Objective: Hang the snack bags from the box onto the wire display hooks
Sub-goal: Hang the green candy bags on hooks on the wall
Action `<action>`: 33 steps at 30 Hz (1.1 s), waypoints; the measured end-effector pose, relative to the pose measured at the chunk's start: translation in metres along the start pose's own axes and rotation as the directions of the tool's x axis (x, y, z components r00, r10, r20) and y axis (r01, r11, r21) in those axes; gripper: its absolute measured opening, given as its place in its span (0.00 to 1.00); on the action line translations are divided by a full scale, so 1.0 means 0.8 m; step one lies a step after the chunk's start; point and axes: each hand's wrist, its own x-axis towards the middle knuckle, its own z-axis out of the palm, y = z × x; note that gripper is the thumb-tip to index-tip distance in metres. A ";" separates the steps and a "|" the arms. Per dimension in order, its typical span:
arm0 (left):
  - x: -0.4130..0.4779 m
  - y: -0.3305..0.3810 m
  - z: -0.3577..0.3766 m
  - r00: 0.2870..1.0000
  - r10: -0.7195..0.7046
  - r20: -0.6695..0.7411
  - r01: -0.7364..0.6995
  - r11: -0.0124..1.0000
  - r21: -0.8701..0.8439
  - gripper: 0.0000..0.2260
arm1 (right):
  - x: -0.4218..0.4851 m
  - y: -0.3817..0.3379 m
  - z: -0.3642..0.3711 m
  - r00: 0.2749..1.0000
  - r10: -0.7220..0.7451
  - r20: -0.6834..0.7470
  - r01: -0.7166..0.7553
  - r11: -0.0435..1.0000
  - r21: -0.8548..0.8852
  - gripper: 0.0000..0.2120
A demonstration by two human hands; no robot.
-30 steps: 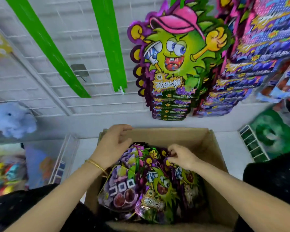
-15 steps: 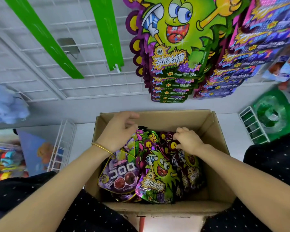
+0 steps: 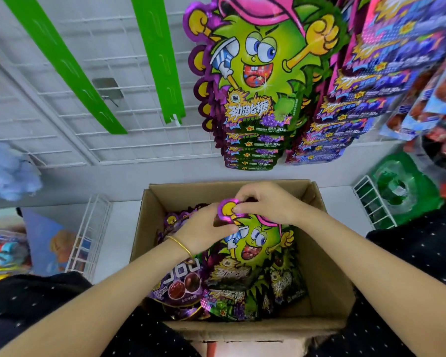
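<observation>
An open cardboard box (image 3: 327,276) sits in front of me, holding several snack bags. A green monster snack bag (image 3: 255,246) is tilted up out of the pile. My left hand (image 3: 204,230) and my right hand (image 3: 268,204) both pinch its purple top edge over the box's far half. A purple grape bag (image 3: 180,282) lies at the box's left. Above the box, a stack of the same green monster bags (image 3: 260,81) hangs from the white wire display grid (image 3: 101,60).
Pink and purple bags (image 3: 371,81) hang to the right of the green ones. Two green strips (image 3: 160,60) hang over the grid. A blue plush toy (image 3: 8,171) is at left, a white wire rack (image 3: 88,235) beside the box, a green pack (image 3: 399,186) at right.
Both hands came together at the top of one green monster bag and raised its upper end out of the pile. The view tilted up slightly.
</observation>
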 end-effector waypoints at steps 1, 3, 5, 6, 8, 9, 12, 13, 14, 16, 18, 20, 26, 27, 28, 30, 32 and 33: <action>-0.001 -0.001 0.001 1.000 0.007 -0.014 -0.008 0.999 -0.036 0.13 | -0.001 -0.006 -0.001 1.000 0.005 -0.029 -0.003 0.999 0.052 0.06; -0.002 -0.002 -0.001 0.998 0.007 -0.062 -0.013 0.995 -0.097 0.11 | -0.003 -0.011 -0.008 0.992 0.021 -0.121 -0.001 0.987 0.161 0.06; -0.001 -0.001 -0.007 0.993 -0.031 -0.117 0.007 0.979 -0.201 0.05 | -0.005 -0.006 -0.024 0.967 0.082 -0.243 -0.034 0.980 0.198 0.09; 0.000 -0.001 -0.012 0.987 -0.056 -0.152 0.016 0.967 -0.253 0.07 | -0.007 0.001 -0.032 0.950 0.129 -0.283 -0.070 0.975 0.209 0.10; 0.001 -0.001 -0.021 0.972 -0.109 -0.210 0.032 0.940 -0.339 0.08 | -0.015 0.016 -0.048 0.929 0.233 -0.286 -0.152 0.948 0.279 0.12; 0.002 -0.001 -0.026 0.965 -0.128 -0.229 0.036 0.929 -0.370 0.09 | -0.018 0.023 -0.052 0.926 0.281 -0.250 -0.184 0.918 0.351 0.12; 0.004 -0.002 -0.033 0.950 -0.169 -0.264 0.043 0.905 -0.423 0.09 | -0.023 0.028 -0.049 0.930 0.293 -0.223 -0.181 0.891 0.416 0.11; 0.004 0.000 -0.033 0.948 -0.177 -0.264 0.041 0.893 -0.449 0.08 | -0.021 0.028 -0.047 0.930 0.277 -0.243 -0.160 0.898 0.410 0.11; 0.003 -0.001 -0.033 0.947 -0.191 -0.259 0.046 0.877 -0.478 0.08 | -0.020 0.026 -0.045 0.929 0.260 -0.265 -0.136 0.901 0.411 0.10; 0.002 0.000 -0.034 0.952 -0.205 -0.228 0.056 0.847 -0.528 0.07 | -0.018 0.021 -0.044 0.924 0.239 -0.298 -0.101 0.905 0.413 0.08; 0.000 0.011 -0.042 0.964 -0.163 -0.208 0.042 0.872 -0.487 0.05 | -0.021 0.013 -0.053 0.922 0.219 -0.320 -0.073 0.909 0.411 0.07; 0.002 0.036 -0.062 0.955 -0.079 -0.286 -0.031 0.932 -0.362 0.06 | -0.023 0.004 -0.068 0.916 0.192 -0.352 -0.051 0.926 0.374 0.09; 0.039 0.188 -0.156 0.718 0.291 -0.633 -0.384 0.923 -0.011 0.19 | -0.023 -0.056 -0.142 0.889 0.039 -0.456 0.005 0.996 0.094 0.05; 0.050 0.218 -0.169 0.679 0.343 -0.650 -0.432 0.902 0.025 0.18 | -0.023 -0.073 -0.155 0.873 -0.005 -0.488 0.024 0.999 0.033 0.04; 0.061 0.244 -0.180 0.643 0.373 -0.669 -0.459 0.887 0.053 0.18 | -0.022 -0.088 -0.168 0.847 -0.054 -0.529 0.043 0.999 -0.033 0.09; 0.083 0.289 -0.198 0.591 0.390 -0.706 -0.488 0.870 0.072 0.16 | -0.018 -0.112 -0.192 0.790 -0.131 -0.600 0.063 0.989 -0.134 0.08; 0.101 0.316 -0.208 0.581 0.368 -0.726 -0.485 0.873 0.055 0.15 | -0.010 -0.132 -0.213 0.736 -0.168 -0.656 0.029 0.975 -0.218 0.06; 0.108 0.325 -0.213 0.585 0.352 -0.731 -0.477 0.878 0.042 0.15 | -0.006 -0.140 -0.222 0.713 -0.192 -0.675 0.020 0.967 -0.254 0.09</action>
